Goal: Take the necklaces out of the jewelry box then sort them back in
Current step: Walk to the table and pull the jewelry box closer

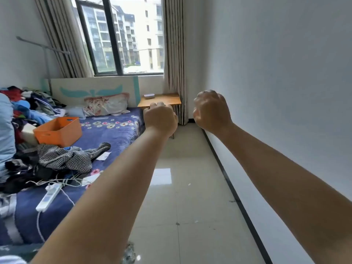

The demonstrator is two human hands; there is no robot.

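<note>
Reaching forward, both bare arms are held out over the tiled floor (190, 187), well short of the far end of the room. Left hand (160, 117): fingers curled into a loose fist, back of the hand up, nothing seen held. Right hand (211, 111): likewise curled shut, nothing seen in it, raised slightly higher than the left and close to the white wall (285, 73).

A small grey box (149, 96), presumably the jewelry box, is seen beyond the left fist, lying flat on a wooden side table (167, 101) under the window (122, 35). Lid appears closed; no necklaces can be made out. Box well apart from both hands.

Left of the left arm, a bed (114, 134) is noted, carrying an orange bin (59, 131), heaped clothes (62, 157), a pillow (106, 104) and a power strip (49, 197).
</note>
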